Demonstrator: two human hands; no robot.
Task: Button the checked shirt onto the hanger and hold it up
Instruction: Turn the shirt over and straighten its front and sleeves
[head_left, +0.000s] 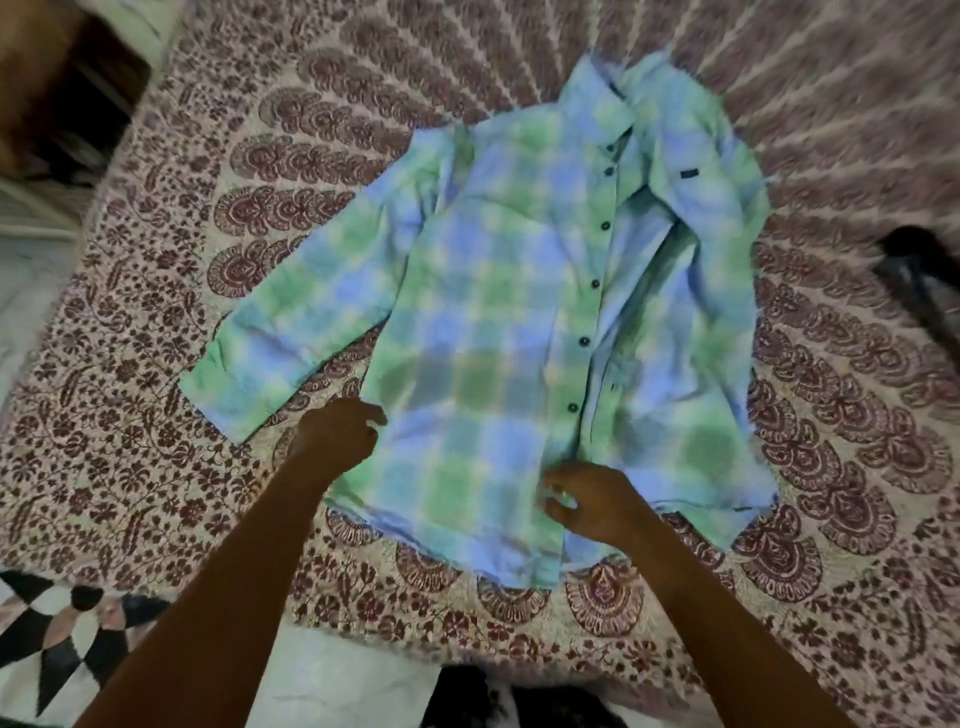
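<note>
Checked shirt (498, 322) lies front-up, spread on patterned bedspread (171, 332). Your left hand (335, 434) pinches shirt's left side edge near hem. Your right hand (587, 501) pinches placket just below lowest button; frame blurred.

A big bed (171, 291) fills the view; a cloth with dark red flower shapes covers its top; a green and blue checked shirt (498, 332) lies flat on the cloth, near the middle, with its bottom hem close to the near edge; one sleeve reaches toward the left edge; dark buttons run down its front; a blurry dark thing (922, 280) lies by the right edge.
</note>
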